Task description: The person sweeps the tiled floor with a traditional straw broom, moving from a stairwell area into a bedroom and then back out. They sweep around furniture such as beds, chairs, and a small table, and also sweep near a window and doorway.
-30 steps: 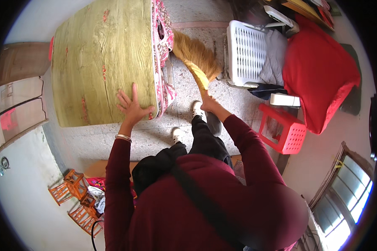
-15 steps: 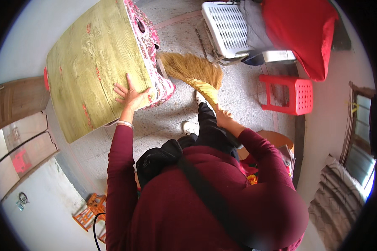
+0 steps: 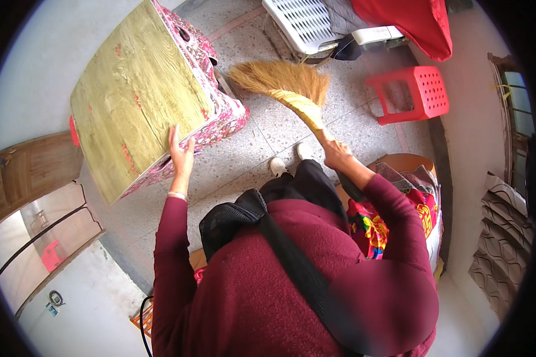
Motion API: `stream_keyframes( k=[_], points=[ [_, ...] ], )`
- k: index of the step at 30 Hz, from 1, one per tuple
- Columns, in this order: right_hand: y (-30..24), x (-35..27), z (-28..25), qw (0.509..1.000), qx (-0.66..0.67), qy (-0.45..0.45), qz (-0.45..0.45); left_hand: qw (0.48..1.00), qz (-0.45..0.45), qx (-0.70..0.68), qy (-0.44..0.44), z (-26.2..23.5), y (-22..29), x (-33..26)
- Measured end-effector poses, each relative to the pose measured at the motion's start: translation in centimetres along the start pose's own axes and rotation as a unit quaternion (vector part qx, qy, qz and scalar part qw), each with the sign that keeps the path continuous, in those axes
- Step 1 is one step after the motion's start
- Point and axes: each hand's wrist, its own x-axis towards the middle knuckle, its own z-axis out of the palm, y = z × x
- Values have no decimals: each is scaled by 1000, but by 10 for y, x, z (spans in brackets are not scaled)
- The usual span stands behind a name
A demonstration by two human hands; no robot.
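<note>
The left hand [image 3: 181, 156] lies flat and open against the near edge of the tilted wood-grain bench [image 3: 134, 95], propping it clear of the floor, while the right hand [image 3: 335, 152] closes its grip on the straw broom [image 3: 286, 83], bristles reaching far beneath it.

The broom [image 3: 283, 83] handle disappears inside the right hand [image 3: 335, 152], so its lower length cannot be seen. The left hand [image 3: 180, 156] covers part of the counter [image 3: 131, 101] edge, and its palm side is hidden. The white basket [image 3: 301, 21] and red cloth [image 3: 414, 24] are cut off by the top edge. The person's torso hides the legs; only two shoe tips [image 3: 289, 162] show.
</note>
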Motion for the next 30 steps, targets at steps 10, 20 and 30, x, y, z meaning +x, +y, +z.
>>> stream_keyframes(
  k=[10, 20, 30],
  points=[
    [78, 10, 83, 977, -210, 12, -44, 998, 8, 53, -19, -14, 14, -126],
    [165, -112, 9, 994, -74, -70, -33, 966, -188, -15, -175, 41, -10, -257],
    [179, -7, 104, 996, 53, -65, 17, 927, -282, -57, -241, 63, 22, -317]
  ],
)
